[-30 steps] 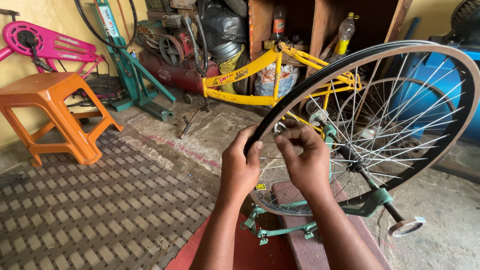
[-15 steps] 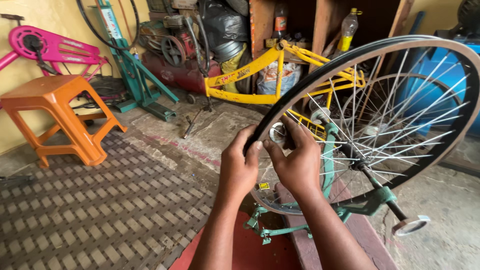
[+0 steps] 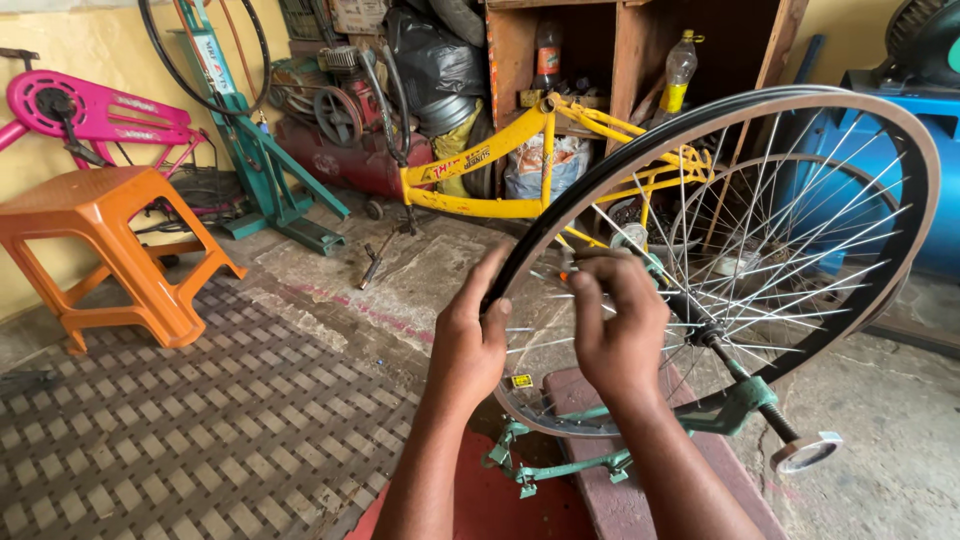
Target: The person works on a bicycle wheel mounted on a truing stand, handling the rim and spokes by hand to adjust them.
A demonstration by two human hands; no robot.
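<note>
Both hands had crept up the wheel rim (image 3: pixel 560 225); left hand (image 3: pixel 470 345) clasped its near edge, right hand (image 3: pixel 618 325) pinched a spoke (image 3: pixel 600 262) just inside

Probably a bicycle repair workshop: yellow bike frame (image 3: pixel 520 160), green truing stand (image 3: pixel 700 420), compressor (image 3: pixel 340 140).

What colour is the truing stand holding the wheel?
Green truing stand, clearest in the head view below the wheel.

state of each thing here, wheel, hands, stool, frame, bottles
bicycle wheel: upright in a green truing stand, no tyre on the rim
left hand: grip on the rim
right hand: pinching at the spokes
orange stool: upright, nothing on it
yellow frame: wheelless, standing by the shelf
bottles: upright
</note>
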